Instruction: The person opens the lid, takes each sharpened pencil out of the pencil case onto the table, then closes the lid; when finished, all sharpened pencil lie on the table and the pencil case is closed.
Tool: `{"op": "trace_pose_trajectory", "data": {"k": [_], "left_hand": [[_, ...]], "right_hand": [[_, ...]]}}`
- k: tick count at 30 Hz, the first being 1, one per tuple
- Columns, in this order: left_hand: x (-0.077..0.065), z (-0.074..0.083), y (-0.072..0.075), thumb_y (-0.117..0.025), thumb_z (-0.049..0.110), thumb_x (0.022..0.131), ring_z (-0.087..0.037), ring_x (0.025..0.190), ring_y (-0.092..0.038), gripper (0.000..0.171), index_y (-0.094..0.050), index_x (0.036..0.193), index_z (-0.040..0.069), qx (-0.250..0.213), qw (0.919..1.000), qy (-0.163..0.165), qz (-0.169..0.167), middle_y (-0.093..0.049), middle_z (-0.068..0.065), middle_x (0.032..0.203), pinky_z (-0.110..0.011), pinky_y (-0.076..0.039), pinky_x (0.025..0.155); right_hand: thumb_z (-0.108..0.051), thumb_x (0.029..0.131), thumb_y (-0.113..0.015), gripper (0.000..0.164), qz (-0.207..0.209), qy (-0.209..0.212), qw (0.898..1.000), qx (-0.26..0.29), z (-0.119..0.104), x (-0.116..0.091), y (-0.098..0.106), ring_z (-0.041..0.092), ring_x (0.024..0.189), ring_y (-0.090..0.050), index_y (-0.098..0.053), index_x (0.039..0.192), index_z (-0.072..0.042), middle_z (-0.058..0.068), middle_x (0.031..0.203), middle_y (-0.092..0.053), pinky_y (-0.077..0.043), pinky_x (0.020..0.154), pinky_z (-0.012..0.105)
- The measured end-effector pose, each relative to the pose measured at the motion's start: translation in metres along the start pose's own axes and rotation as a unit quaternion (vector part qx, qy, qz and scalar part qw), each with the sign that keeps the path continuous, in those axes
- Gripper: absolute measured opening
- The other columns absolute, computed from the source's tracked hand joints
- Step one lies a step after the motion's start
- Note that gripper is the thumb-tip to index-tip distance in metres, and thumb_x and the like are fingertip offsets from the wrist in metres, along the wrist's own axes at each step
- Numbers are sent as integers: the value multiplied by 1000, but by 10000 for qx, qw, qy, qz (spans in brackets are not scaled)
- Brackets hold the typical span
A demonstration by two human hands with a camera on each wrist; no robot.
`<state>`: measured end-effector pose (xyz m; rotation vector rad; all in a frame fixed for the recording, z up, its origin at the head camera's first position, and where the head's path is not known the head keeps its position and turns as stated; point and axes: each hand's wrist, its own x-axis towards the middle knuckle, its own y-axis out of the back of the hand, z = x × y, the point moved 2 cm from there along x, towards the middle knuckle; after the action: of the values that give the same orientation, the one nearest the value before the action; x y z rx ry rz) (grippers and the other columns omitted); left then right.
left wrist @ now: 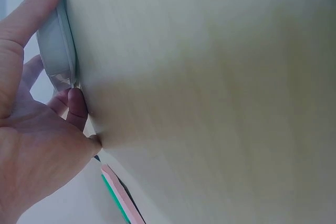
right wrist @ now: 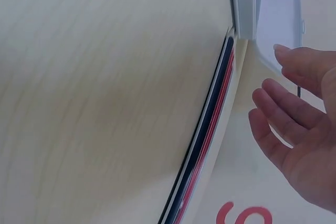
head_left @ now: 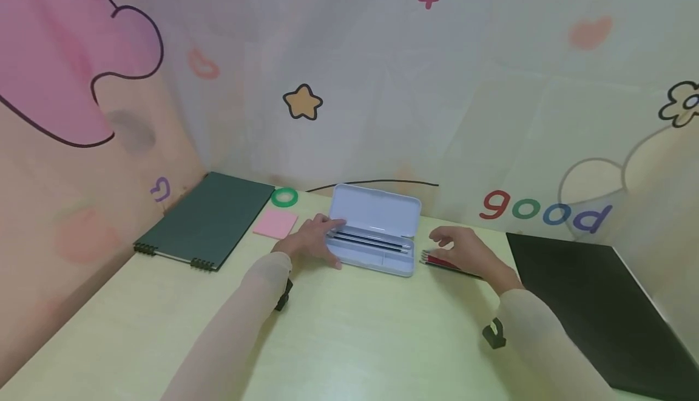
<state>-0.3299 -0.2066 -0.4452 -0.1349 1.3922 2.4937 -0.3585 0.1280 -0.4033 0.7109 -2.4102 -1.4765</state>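
Observation:
A pale blue pencil case (head_left: 374,208) stands with its lid raised, and two dark pencils (head_left: 371,241) lie lengthwise inside. My left hand (head_left: 311,242) grips the case's left end, its thumb along the front side in the left wrist view (left wrist: 31,124) and its other fingers around the end. Beside the case's right end, red and black pencils (head_left: 439,260) lie together on the table. Above them hovers my right hand (head_left: 461,249), fingers loosely bent and apart, with nothing between them in the right wrist view (right wrist: 299,114).
At the left lies a dark green spiral notebook (head_left: 213,216). A pink sticky-note pad (head_left: 276,223) and a green tape roll (head_left: 284,197) sit between it and the case. A large black board (head_left: 590,310) covers the table's right side. A printed curtain (head_left: 371,85) hangs behind.

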Motion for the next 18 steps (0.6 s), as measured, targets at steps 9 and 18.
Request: {"op": "trace_pose_trajectory", "data": {"k": [9,18], "left_hand": [[-2,2,1,-89,40,72,-35,139,-34,101,-33,156,32,50,10000,-64,-22,-30,-14,156,-61,-35,112],[2,1,-1,-90,39,72,-33,138,-33,101,-34,156,33,-12,10000,63,1,-30,-13,156,-60,-35,113]], "right_hand": [[-12,92,-68,38,-157,217,9994,218,-33,21,-14,35,117,-62,-64,129,-2,16,125,-68,-50,101,51],[-8,88,-71,35,-102,871,9956,324,-60,41,-34,35,118,-63,-67,121,3,18,121,-70,-47,105,50]]}}
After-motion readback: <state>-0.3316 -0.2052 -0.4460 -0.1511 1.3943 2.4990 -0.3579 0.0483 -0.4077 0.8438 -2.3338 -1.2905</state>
